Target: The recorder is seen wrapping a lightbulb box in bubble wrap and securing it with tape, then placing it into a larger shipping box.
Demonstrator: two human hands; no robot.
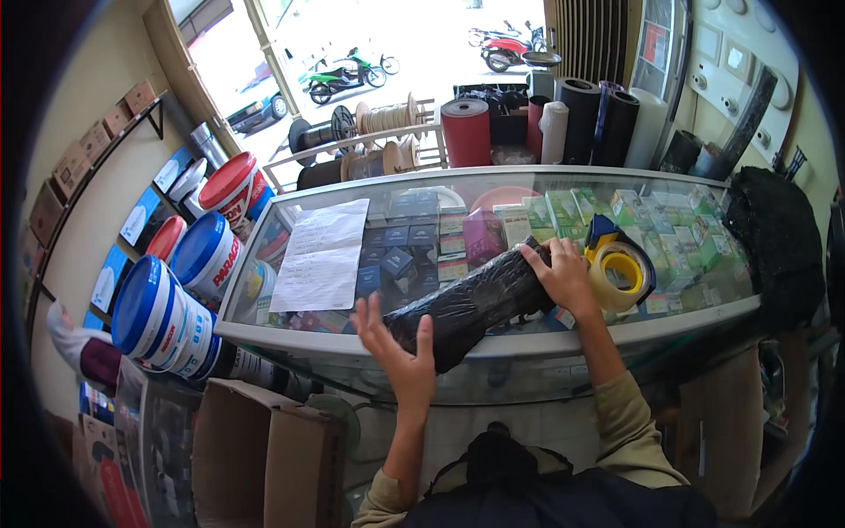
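A long package wrapped in shiny black plastic [462, 300] lies slantwise on the glass display counter [528, 340], its lower left end reaching over the front edge. My right hand [564, 274] grips its upper right end, thumb on top. At the other end my left hand [399, 356] is raised with its fingers spread and its thumb in front of the plastic; whether it touches the wrap is hard to see. Just right of my right hand, a yellow and blue tape dispenser [601, 237] rests on the glass with a roll of clear tape [610, 280].
A handwritten sheet [320, 257] lies on the glass, above small boxes [396, 261] inside the case. Black plastic [776, 244] is heaped at the right end. Paint buckets [162, 317] stand left, near an open cardboard box [264, 455]. Rolls [465, 132] and cable spools [389, 115] line the far side.
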